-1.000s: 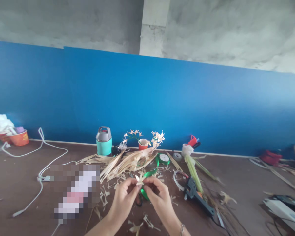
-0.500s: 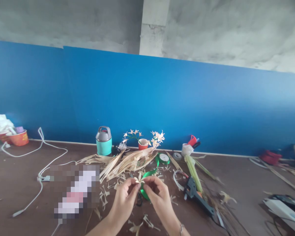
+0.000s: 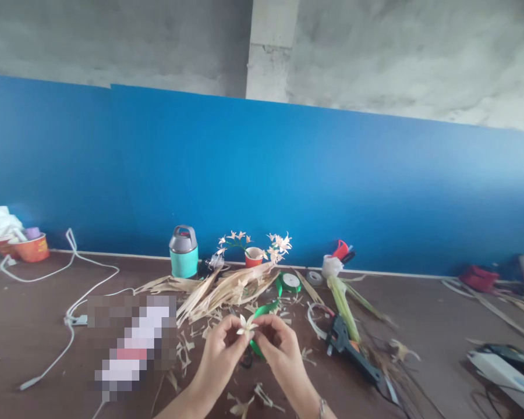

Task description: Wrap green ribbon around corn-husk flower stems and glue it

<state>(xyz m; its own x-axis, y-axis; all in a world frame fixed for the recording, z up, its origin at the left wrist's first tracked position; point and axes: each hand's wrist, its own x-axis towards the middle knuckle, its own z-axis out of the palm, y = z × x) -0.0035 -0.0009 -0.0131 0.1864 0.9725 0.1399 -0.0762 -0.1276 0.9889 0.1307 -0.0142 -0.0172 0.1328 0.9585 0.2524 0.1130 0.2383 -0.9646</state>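
A small cream-coloured flower point(image 3: 247, 326) with pointed petals is held up between my two hands. Thumb and fingers of my left hand point(image 3: 222, 349) pinch it from the left. My right hand point(image 3: 279, 346) pinches at its right side, fingertips against the petals. Behind and below the hands runs a green ribbon point(image 3: 266, 308), leading to its spool point(image 3: 291, 282). Dried husk strips point(image 3: 231, 291) lie in a bundle beyond the hands. Cut husk scraps point(image 3: 241, 404) are scattered on the brown table around them.
A black glue gun point(image 3: 351, 349) lies to the right, beside green stalks point(image 3: 344, 302). At the back stand a teal flask point(image 3: 184, 256) and a red cup point(image 3: 254, 259) with flower sprays point(image 3: 279, 244). White cables point(image 3: 91, 291) cross the left side. A blue partition point(image 3: 262, 174) closes off the back.
The flower has turned slightly between my fingertips, its petals now tilted differently. Both hands stay in nearly the same place.
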